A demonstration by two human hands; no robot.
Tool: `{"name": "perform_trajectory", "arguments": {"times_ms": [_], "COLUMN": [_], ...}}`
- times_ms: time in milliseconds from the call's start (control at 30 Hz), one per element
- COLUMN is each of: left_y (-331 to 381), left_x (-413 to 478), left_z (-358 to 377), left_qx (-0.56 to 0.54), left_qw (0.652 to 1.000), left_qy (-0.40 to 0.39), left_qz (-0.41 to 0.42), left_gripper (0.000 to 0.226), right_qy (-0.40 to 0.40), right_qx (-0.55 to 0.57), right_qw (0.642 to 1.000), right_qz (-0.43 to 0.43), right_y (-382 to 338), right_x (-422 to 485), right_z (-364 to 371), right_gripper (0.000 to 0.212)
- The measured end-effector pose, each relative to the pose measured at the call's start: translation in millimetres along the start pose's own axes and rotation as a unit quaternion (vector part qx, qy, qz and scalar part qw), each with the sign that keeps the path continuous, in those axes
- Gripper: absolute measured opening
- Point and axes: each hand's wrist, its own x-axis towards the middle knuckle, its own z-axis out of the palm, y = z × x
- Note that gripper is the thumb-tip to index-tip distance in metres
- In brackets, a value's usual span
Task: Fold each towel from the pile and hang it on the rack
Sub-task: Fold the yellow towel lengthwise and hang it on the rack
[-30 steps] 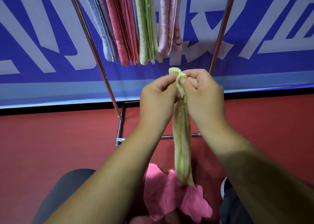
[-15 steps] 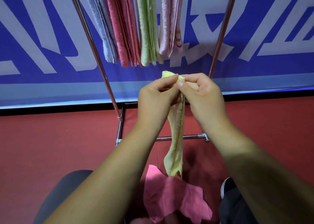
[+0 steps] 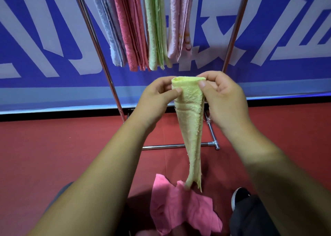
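Both hands are up in the middle of the shot, close together, each pinching the top edge of a pale yellow terry towel point(image 3: 191, 128). The left hand point(image 3: 157, 96) has the left end of that edge clamped between thumb and curled fingers. The right hand point(image 3: 222, 96) does the same on the right end, with its thumb on the near face of the cloth. Only a short stretch of folded edge shows between them.

From there the yellow towel hangs straight down as a bunched strip that narrows toward the bottom. Its tip ends right over a crumpled bright pink towel point(image 3: 179, 205) lying on the red floor point(image 3: 53, 146) near the person's feet. Can't tell if the two actually touch.

On the right near the pink towel there's a black shoe with a white sole point(image 3: 240, 196).

Just beyond the hands stands a chrome tube rack point(image 3: 96, 44), with two slanted uprights and a low bar running along the floor behind the yellow towel. Four folded towels hang side by side between the uprights. From the left they are a grey-blue towel point(image 3: 111, 33), a deep pink towel point(image 3: 129, 29), a light green towel point(image 3: 154, 29) and a pale pink towel point(image 3: 179, 24).

Far back is a blue banner with big white characters point(image 3: 35, 38).
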Motion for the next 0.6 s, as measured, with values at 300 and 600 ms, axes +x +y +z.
{"name": "perform_trajectory", "arguments": {"times_ms": [300,600], "left_y": [7,17], "left_x": [2,6], "left_z": [11,13], "left_qx": [0.018,-0.018], "left_qw": [0.997,0.998], "left_qy": [0.0,0.016], "left_qz": [0.075,0.059], "left_gripper": [0.005,0.009], "right_qy": [0.06,0.047], "right_qx": [-0.007,0.122], "right_qw": [0.997,0.991], "right_qz": [-0.038,0.028], "right_y": [6,18], "right_x": [10,15], "right_z": [-15,-10], "right_gripper": [0.016,0.014]}}
